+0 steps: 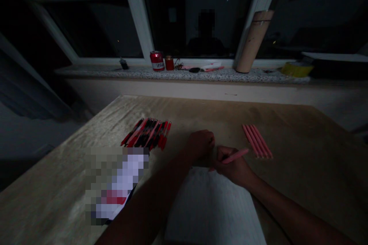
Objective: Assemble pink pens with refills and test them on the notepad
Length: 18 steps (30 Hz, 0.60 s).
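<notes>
My right hand (230, 162) is closed around a pink pen (238, 155) in a writing grip. The pen's upper end points up and to the right, and its lower end is mostly hidden by my fingers. That hand rests at the top edge of a white sheet of paper (214, 206). Just beside it, my left hand (201, 141) is curled shut over the table; what its fingers hold, if anything, is too dark to make out. Several similar pink pens (257, 141) lie side by side to the right.
Left of my hands lies a row of several red, black and pink pens (148, 133). A lit, blurred-out phone (123, 183) is near my left forearm. The windowsill (138, 72) holds a red can (157, 61), a small red jar (169, 63), a tall tube (254, 42) and yellow tape (297, 69).
</notes>
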Available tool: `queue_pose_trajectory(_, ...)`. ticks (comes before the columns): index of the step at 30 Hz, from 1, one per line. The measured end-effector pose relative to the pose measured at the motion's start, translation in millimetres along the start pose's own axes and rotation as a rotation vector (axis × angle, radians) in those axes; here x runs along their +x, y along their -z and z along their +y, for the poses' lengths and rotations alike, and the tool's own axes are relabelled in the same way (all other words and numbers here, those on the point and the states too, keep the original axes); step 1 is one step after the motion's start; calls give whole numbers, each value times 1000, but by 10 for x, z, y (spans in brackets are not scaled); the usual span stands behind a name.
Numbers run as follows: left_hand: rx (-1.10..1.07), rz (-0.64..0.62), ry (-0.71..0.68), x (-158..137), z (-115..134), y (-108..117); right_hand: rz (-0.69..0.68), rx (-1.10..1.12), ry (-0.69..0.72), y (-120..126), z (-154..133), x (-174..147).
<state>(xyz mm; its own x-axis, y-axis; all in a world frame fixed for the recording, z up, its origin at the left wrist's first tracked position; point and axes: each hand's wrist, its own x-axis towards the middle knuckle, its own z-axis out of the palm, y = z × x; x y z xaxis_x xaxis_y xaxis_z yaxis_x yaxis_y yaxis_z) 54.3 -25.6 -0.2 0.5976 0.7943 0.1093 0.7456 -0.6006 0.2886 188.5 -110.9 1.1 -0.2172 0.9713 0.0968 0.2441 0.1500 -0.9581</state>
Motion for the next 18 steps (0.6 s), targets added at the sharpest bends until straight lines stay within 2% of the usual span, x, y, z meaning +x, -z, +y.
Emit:
queue_pose_trajectory(4,9,25,-26,-2,0,-3,-69,-55,26,1,-5,-10)
queue_pose_trajectory(8,4,12,-20,-10,-4,-4,42,-107,58,7,-5,-5)
queue_pose_trajectory(13,16,10,-20,-6,-7,-2,46,-118,72,8,-37,-11)
queue_pose_trajectory(18,21,7,-25,1,-3,1,75,20,-29,5,-41,-26)
